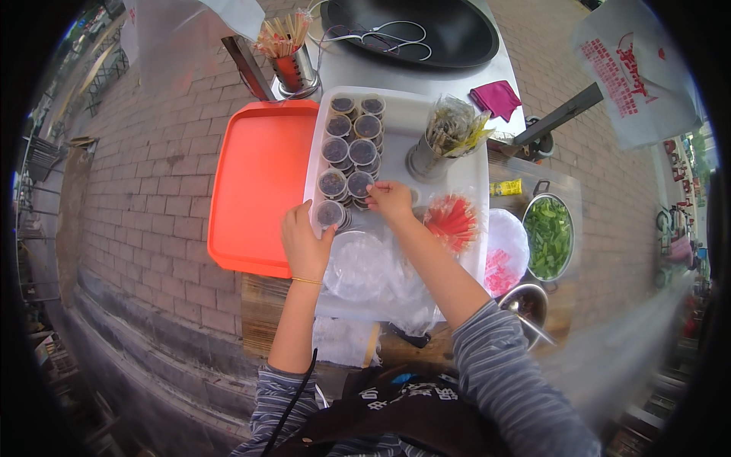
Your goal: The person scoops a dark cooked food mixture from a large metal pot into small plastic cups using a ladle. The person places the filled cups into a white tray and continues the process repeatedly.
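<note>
Two columns of stacked clear plastic cups with lids [363, 152] and dark contents stand in the left part of a white plastic tray [400, 108]. My right hand [393, 200] has its fingertips on the edge of a lidded cup [360, 184] in the right column. At the tray's left rim, my left hand [305, 237] reaches around the nearest cup stack [330, 213]. Its thumb is by the front of that stack and its fingers are on the rim side; whether it grips the cups cannot be told. Clear plastic bags [357, 265] lie in front of the cups.
An orange tray [260, 188] adjoins on the left. The white tray also holds a metal canister of packets [427, 157] and red-and-clear wrapped items [451, 223]. To the right are chopped greens in a pot [547, 237] and a metal bowl [522, 300]. A large wok [411, 34] stands behind.
</note>
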Demonstrator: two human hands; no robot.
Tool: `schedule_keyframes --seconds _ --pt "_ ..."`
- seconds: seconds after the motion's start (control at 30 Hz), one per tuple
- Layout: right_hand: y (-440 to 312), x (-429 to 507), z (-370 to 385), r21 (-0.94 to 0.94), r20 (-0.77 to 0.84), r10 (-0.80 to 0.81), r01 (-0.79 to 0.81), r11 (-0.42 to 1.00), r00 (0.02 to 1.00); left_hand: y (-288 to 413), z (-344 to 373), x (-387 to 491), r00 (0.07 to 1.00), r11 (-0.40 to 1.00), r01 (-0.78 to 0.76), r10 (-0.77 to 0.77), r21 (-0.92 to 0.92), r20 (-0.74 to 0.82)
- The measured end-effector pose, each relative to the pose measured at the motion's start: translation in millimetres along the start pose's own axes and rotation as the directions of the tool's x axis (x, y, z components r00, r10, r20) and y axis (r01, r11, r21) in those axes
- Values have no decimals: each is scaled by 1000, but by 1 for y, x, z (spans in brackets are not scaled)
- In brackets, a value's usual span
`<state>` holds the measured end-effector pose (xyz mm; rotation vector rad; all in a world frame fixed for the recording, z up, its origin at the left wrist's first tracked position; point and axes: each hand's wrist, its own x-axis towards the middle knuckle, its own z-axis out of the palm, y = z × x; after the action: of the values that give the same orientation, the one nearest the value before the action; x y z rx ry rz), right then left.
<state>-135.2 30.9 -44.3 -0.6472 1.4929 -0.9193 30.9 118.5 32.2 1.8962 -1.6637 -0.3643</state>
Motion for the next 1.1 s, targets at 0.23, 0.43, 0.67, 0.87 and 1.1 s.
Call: schedule_keyframes --seconds 0.23,0.43,0.67,0.87,1.1 --pt "-3 0 2 -28 -43 -19 18 999 999 6 7 -22 988 999 2 -7 -38 -153" --pt "-11 -17 3 -611 -45 -566 426 667 823 1 11 -17 990 997 -72 74 23 -120" --pt "13 7 10 -518 -234 -266 111 848 935 4 18 -17 973 972 -170 191 163 -125" --pt "28 19 -6 -31 -76 262 -265 964 962 24 28 -37 997 949 -79 72 -306 -35" --pt "26 23 0 -206 -19 14 -18 978 1000 46 111 -15 704 -64 608 -418 -791 575"
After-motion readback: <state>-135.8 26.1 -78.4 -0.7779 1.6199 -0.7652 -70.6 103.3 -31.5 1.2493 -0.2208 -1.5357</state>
